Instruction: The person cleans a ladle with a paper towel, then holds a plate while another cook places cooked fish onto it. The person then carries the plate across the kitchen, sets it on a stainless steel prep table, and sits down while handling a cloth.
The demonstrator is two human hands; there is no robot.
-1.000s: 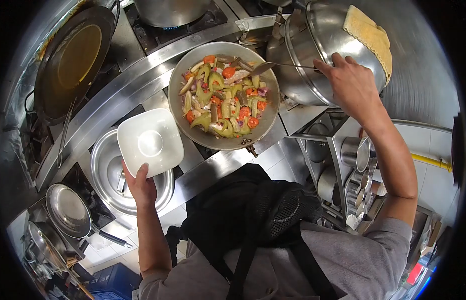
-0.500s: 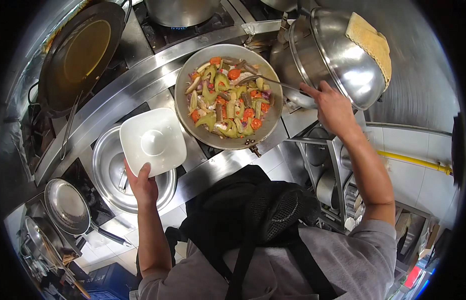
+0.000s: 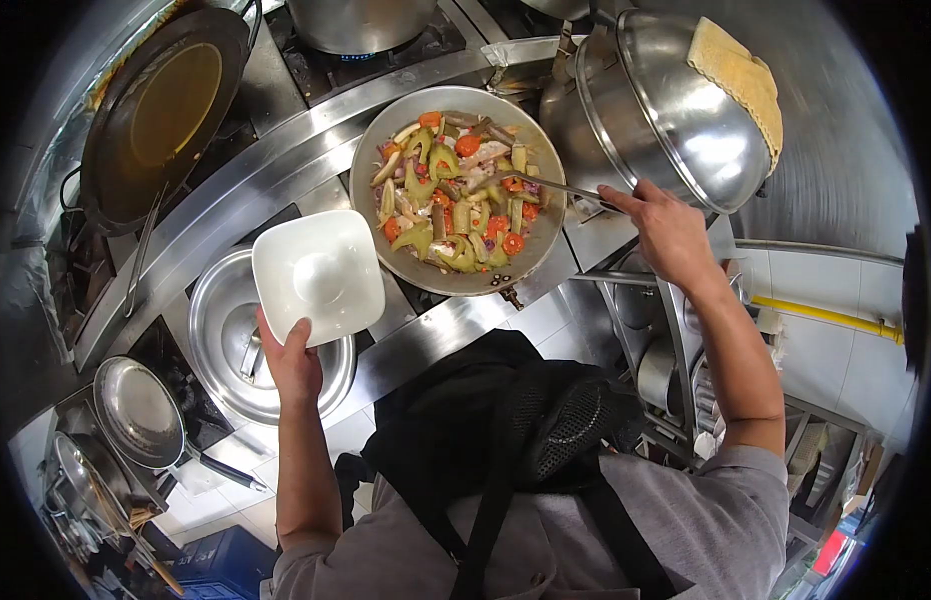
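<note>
Right of the round grey pan [image 3: 540, 243], the right hand [image 3: 672, 236] grips a leftward-pointing metal spoon [image 3: 564, 185]; opposite, the left hand [image 3: 294, 370] holds a squarish white bowl [image 3: 319, 276].

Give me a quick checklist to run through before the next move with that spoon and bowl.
1. Left hand secure on the white bowl: ok, thumb at its near edge.
2. Bowl empty: ok, no food shows inside.
3. Right hand holding the spoon: ok, gripped by the handle's end.
4. Spoon loaded: cannot tell, its head is hard to make out among the vegetables.
5. Bowl over the pan: not ok, it is mostly off to the pan's left.
6. Burner off under the pan: cannot tell, the pan hides it.
</note>
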